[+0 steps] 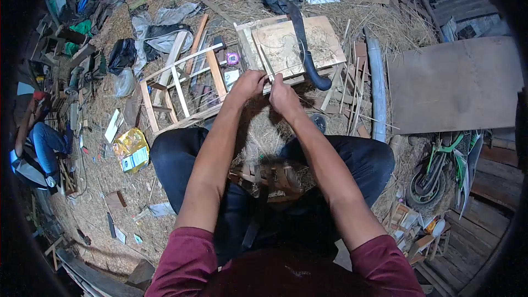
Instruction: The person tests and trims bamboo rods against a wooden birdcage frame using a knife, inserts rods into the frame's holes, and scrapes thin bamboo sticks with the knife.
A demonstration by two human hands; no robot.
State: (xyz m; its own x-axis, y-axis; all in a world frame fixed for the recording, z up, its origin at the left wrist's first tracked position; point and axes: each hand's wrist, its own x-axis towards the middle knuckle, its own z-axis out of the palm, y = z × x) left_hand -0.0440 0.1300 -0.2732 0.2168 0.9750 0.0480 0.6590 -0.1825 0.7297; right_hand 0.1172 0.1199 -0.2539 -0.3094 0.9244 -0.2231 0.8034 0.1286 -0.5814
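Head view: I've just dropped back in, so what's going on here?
The wearer's bare left hand and right hand are close together at the near edge of a pale, flat wooden board. A thin, pale wooden strip seems to be in their grip, though the fingers hide its near end. A long, dark machete-like blade with a curved black handle lies across the board. To the left is a pale, slatted wooden frame.
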